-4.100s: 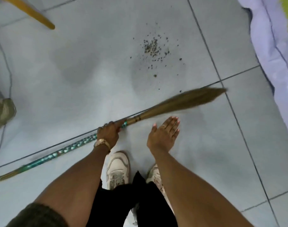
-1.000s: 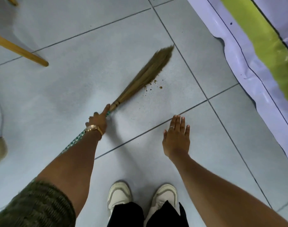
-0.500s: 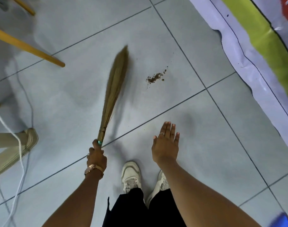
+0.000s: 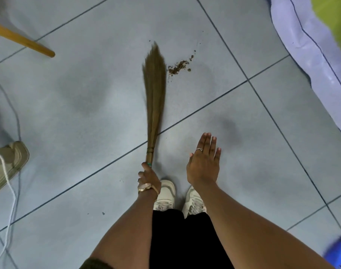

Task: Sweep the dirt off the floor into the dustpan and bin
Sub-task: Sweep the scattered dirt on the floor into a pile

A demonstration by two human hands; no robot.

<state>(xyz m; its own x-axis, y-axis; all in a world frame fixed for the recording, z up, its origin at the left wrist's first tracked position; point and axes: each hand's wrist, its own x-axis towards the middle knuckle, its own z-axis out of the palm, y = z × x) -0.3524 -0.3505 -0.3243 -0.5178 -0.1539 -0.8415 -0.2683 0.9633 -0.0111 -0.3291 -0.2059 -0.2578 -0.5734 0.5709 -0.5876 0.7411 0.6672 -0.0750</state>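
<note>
- While our left hand (image 4: 148,176) grips the broom (image 4: 155,90) at the neck, just below the binding, the bristles reach straight away from us, so the broom's long axis runs from our feet toward the far tiles.
- We see the dirt (image 4: 178,67) lying just to the right of the bristle tips, close beside them but not touching; a few stray grains trail off up and to the right of the pile.
- We judge that the next stroke depends on this gap: the tips sit left of the pile, so a sweep to the right would meet it.
- Our left fingers are curled tight round the handle; a watch sits at that wrist.
- Our right hand (image 4: 203,164) hovers flat over the floor (image 4: 78,105), holding nothing, fingers straight and only slightly parted, a ring on one of them.
- We note that the right hand is on the dirt's side, but only the broom's tip comes near the pile.
- We cannot name the blurred blue thing (image 4: 337,253) at the lower right edge, well apart from the dirt; it may be the dustpan, and no bin shows.
- We find no brand, label or readable writing anywhere.
</note>
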